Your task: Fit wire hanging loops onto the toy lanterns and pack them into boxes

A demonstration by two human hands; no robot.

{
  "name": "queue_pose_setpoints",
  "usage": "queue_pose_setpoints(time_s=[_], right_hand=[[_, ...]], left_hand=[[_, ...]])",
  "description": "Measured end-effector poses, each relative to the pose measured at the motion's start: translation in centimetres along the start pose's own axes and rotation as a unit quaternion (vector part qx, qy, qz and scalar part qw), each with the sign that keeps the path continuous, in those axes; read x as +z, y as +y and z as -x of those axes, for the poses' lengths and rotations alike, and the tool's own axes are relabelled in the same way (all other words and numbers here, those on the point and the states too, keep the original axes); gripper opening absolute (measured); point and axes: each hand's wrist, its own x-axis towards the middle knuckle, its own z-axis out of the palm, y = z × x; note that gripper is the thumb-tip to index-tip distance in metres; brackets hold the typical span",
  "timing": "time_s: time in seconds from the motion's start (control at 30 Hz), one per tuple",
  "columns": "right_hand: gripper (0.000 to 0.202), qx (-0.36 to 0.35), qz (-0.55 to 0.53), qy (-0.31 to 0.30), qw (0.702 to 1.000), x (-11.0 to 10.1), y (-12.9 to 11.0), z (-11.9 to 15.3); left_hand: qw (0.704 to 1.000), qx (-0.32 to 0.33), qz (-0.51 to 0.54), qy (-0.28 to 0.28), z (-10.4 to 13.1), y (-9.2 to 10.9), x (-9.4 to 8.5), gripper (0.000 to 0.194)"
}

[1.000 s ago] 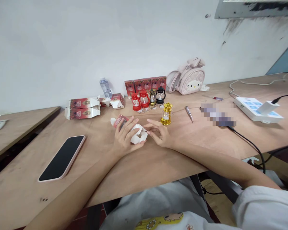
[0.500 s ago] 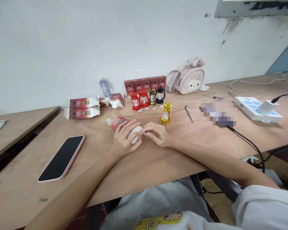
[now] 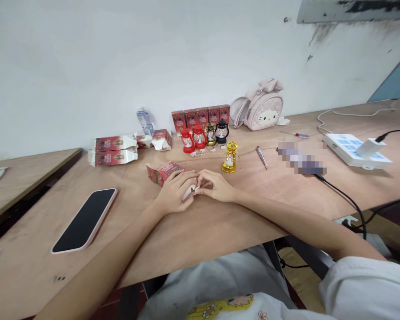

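A red printed cardboard box (image 3: pixel 169 169) lies on its side on the table, its far flap open. Fingers of my left hand (image 3: pixel 176 193) wrap over it and hold it. At the box's near end, my right hand (image 3: pixel 216 186) pinches a white cardboard flap between thumb and fingers; the fingertips partly hide the flap. To the right of the box, a small gold lantern (image 3: pixel 230 162) stands upright, apart from both hands. Behind it are two red lanterns (image 3: pixel 199 137), a bronze-coloured lantern (image 3: pixel 211 134) and a black lantern (image 3: pixel 222 132).
Several red boxes (image 3: pixel 202 116) stand along the wall. Opened boxes (image 3: pixel 115 158) and a clear bottle (image 3: pixel 145 121) are at the back left. A phone (image 3: pixel 86 221) lies left; a screwdriver (image 3: pixel 262 157), pink bag (image 3: pixel 268 112) and power strip (image 3: pixel 345 144) are right.
My right fingers have closed in against the box's near end, where a thin edge stuck out before. The box has turned slightly, and its far flap shows its printed side.
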Motion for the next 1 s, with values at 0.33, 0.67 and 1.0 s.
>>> queue_pose_setpoints(time_s=[0.33,0.67,1.0], right_hand=[[0.022,0.031,0.017,0.051,0.998,0.5,0.2,-0.2],[0.019,0.039,0.052,0.081,0.995,1.4,-0.1,-0.5],[0.013,0.034,0.019,0.069,0.997,1.0,0.6,-0.4]], left_hand=[[0.999,0.006,0.025,-0.033,0.1,-0.3,-0.1,0.046],[1.000,-0.011,0.009,-0.025,0.2,-0.2,0.3,0.041],[0.997,-0.070,0.025,-0.005,0.4,-0.3,0.6,0.046]])
